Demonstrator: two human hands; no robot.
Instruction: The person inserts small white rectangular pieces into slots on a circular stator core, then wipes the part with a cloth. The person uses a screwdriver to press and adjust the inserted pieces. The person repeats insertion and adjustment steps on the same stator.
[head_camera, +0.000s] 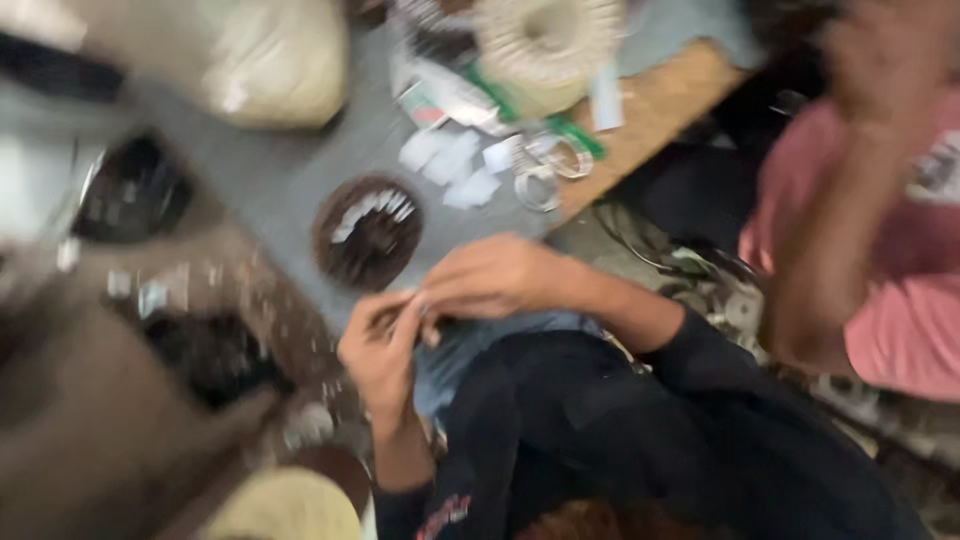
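My left hand (380, 345) and right hand (490, 275) meet fingertip to fingertip, pinching something too blurred to tell. A round, dark, ribbed disc (367, 232) lies just beyond on the grey mat (280, 170).

Grey table (290, 180) with a dark round part (367, 232), white paper scraps (450, 165), wire rings (550, 165).

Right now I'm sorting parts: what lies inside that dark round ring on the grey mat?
Inside the dark round ring, pale strips show along its upper part. The rest is dark and blurred, so what is deeper cannot be told. It lies just above the two hands.
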